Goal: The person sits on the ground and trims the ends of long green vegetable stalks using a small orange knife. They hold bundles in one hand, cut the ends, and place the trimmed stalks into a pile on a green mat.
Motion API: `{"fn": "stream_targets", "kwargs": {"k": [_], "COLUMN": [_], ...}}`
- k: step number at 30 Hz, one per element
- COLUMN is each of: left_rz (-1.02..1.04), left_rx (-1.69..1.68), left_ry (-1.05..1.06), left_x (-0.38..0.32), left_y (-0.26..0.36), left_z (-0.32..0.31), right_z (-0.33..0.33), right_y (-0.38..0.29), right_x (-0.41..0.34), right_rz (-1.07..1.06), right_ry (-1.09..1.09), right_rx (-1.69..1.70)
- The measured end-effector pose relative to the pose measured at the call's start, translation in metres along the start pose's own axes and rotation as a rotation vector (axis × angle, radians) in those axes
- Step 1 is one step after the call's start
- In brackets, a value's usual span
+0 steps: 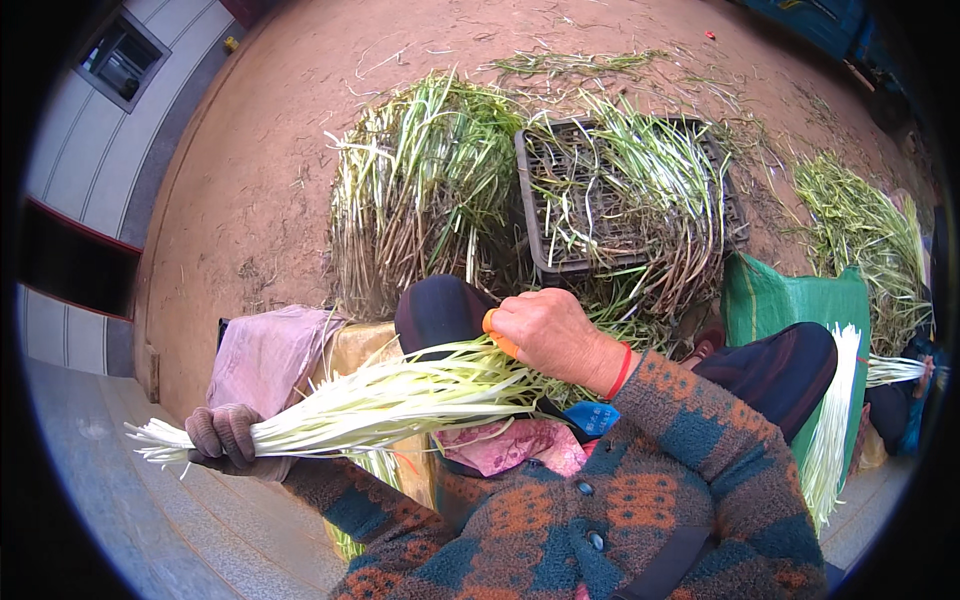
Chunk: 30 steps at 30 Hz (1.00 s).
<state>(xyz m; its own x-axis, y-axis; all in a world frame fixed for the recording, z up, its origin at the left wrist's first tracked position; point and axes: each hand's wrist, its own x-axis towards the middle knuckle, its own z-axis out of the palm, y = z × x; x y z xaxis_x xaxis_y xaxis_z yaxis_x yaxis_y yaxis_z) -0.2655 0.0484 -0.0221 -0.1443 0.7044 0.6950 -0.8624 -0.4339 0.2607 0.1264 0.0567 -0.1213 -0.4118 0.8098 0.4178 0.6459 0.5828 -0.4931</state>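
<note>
My left hand (229, 439), in a dirty knitted glove, grips a bundle of pale yellow-white chive-like stalks (375, 412) near their white ends. The bundle stretches across my lap towards the right, its leafy ends loose and spread. Bare, with a red cord at the wrist, my right hand (547, 334) closes on an orange-looped handle (500, 334), which looks like scissors. Its blades cannot be seen. The right hand is at the leafy end of the bundle, above a pink patterned cloth (514, 446) on my lap.
Uncleaned green stalks (427, 187) stand piled ahead, beside a black plastic crate (531, 210) carrying more stalks. A green woven sack (787, 300) lies right, with a white-stalk bundle (831, 427) on it. Another person's hand (927, 375) holds stalks at the right edge. Pinkish cloth (262, 352) hangs left.
</note>
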Motion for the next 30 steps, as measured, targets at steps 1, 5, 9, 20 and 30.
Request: {"fn": "stream_targets", "kwargs": {"k": [1, 5, 9, 20, 30], "left_rz": [0.023, 0.084, 0.084, 0.180, 0.078], "left_rx": [-0.014, -0.030, -0.069, 0.141, -0.013], "left_ry": [0.014, 0.072, 0.139, 0.229, 0.220], "left_x": [0.000, -0.002, -0.002, -0.019, -0.019], "left_y": [-0.002, -0.010, -0.003, 0.048, 0.052], "left_z": [0.001, 0.005, 0.006, -0.045, -0.036], "right_z": [0.001, 0.011, 0.019, -0.007, -0.007], "right_y": [-0.001, -0.006, 0.019, 0.059, 0.040], "right_x": [0.000, -0.004, -0.008, -0.075, -0.060], "right_rz": [0.015, 0.419, 0.907, 0.487, 0.604], "right_ry": [0.029, 0.042, 0.208, -0.108, -0.109], "right_rx": [0.012, 0.442, 1.033, -0.157, 0.211]}}
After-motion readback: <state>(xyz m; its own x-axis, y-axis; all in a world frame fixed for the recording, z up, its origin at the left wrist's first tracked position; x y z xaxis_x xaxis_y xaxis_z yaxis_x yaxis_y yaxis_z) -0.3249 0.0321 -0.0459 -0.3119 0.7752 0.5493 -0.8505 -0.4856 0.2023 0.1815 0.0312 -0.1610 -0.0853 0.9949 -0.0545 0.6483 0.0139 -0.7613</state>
